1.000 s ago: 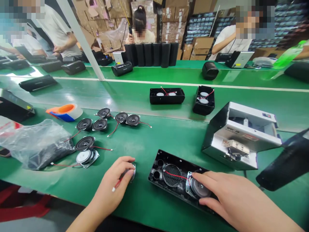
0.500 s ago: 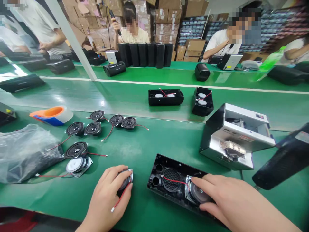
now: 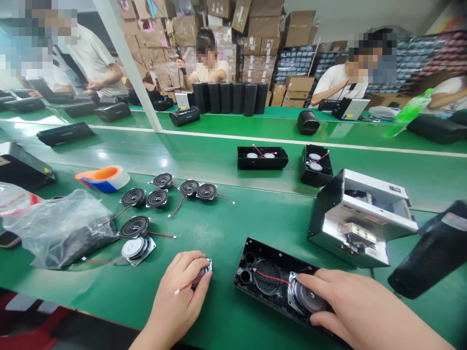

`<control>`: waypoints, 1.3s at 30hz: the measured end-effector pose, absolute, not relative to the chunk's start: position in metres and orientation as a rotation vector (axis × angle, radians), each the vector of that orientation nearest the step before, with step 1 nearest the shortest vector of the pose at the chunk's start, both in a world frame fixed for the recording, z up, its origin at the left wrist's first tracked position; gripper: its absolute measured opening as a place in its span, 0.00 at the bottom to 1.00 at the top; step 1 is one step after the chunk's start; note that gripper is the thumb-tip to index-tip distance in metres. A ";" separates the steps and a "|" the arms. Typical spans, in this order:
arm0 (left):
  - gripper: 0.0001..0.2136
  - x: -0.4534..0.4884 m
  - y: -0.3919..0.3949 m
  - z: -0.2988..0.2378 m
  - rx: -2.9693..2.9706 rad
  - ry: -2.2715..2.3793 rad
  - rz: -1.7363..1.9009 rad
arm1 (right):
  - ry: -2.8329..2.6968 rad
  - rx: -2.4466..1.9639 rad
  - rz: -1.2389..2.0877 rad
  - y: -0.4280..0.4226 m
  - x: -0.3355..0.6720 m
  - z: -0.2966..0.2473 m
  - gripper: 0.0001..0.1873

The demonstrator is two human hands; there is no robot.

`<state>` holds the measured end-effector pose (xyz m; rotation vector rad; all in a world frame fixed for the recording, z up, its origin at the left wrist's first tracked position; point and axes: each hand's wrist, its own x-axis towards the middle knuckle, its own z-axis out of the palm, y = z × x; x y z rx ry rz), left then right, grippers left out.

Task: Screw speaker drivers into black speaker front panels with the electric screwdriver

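My left hand (image 3: 180, 296) is curled over a small round speaker driver (image 3: 204, 270) on the green table, its red wire trailing across my fingers. My right hand (image 3: 355, 306) presses a second driver (image 3: 305, 297) seated in the right end of an open black speaker housing (image 3: 268, 279). A red wire runs from that driver across the round mesh opening on the housing's left. Both hands have their fingers closed around the drivers.
Several loose drivers (image 3: 157, 198) with red wires lie to the left, beside a plastic bag (image 3: 60, 226) and an orange-blue tape roll (image 3: 104, 177). A silver metal machine (image 3: 359, 218) stands right. Two open housings (image 3: 261, 158) ride the conveyor. Other people work across the belt.
My left hand lifted and turned the driver slightly, the wire end moving over my fingers. My right hand stayed on the seated driver. The view shifted a little.
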<state>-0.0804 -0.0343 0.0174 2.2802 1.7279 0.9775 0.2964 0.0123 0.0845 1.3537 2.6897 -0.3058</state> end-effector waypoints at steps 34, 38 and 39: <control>0.15 0.044 0.040 0.136 2.631 1.112 -0.228 | 3.023 1.298 -0.490 0.004 0.312 0.075 0.32; 0.16 0.048 0.047 0.122 2.644 1.111 -0.271 | 2.988 1.324 -0.541 0.006 0.311 0.073 0.28; 0.15 0.048 0.047 0.121 2.644 1.114 -0.272 | 2.973 1.317 -0.536 0.006 0.310 0.072 0.27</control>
